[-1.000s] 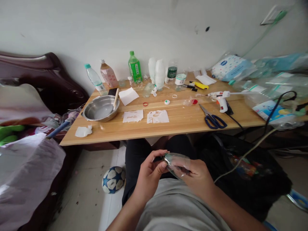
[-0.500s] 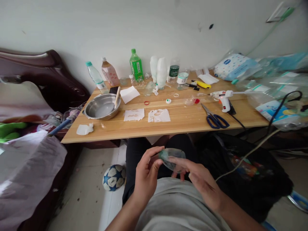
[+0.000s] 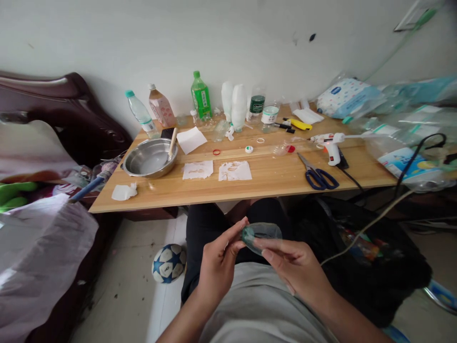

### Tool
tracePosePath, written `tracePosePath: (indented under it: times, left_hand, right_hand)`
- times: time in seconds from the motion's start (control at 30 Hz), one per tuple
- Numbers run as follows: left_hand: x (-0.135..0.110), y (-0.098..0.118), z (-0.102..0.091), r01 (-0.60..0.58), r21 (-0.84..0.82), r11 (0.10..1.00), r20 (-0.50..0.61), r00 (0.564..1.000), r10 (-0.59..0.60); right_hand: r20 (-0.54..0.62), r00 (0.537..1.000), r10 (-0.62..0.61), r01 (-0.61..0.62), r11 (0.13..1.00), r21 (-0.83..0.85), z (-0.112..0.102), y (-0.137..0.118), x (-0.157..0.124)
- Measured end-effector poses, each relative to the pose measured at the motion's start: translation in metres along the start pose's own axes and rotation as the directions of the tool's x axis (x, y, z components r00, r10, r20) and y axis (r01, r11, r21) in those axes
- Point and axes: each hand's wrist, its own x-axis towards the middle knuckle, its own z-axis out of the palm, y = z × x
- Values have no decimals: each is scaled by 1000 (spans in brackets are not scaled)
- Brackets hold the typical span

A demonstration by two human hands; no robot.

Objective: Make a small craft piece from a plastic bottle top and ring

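Observation:
Above my lap I hold a clear plastic bottle piece (image 3: 269, 230), rounded and see-through with a greenish narrow end on the left. My left hand (image 3: 220, 257) pinches that narrow end between thumb and fingers. At the lower right side, my right hand (image 3: 298, 264) grips the piece, its fingers partly behind or inside the clear wall; I cannot tell which. Beyond my hands, two torn white paper pieces (image 3: 234, 171) lie near the front of the wooden table (image 3: 200, 193).
On the table stand a steel bowl (image 3: 134, 164) with a brush (image 3: 173, 144), several bottles (image 3: 201, 95) along the wall, blue-handled scissors (image 3: 317, 178), a glue gun (image 3: 332, 148) with its cord and a yellow cutter (image 3: 301, 125). A ball (image 3: 169, 263) rests on the floor.
The bottle piece has shifted slightly right. My right hand's fingers, spread and blurred before, have closed in on the piece; my left hand keeps its pinch.

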Motion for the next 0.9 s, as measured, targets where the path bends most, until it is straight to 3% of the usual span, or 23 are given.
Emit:
tracePosePath:
  times: [0.17,0.4,0.57,0.77,0.9]
  left_hand:
    - [2,-1,0,18,-18,1000,-4,1000,-18]
    - [2,-2,0,7,22,1000,-11,1000,-7]
    - [-2,-8,3,9,5,1000,-40,999,-9]
    - [-2,-11,7,-107,79,991,-173,978,120]
    - [-2,-10,6,-163,121,979,-161,970,182]
  right_hand:
    - [103,994,-35,36,999,-1,-6,9,4]
    - [22,998,58,-60,993,99,-1,1,3]
    - [52,999,14,-19,996,91,-3,5,8]
    - [79,996,-30,25,997,71,-3,9,10]
    - [79,996,-40,34,996,78,0,8,8]
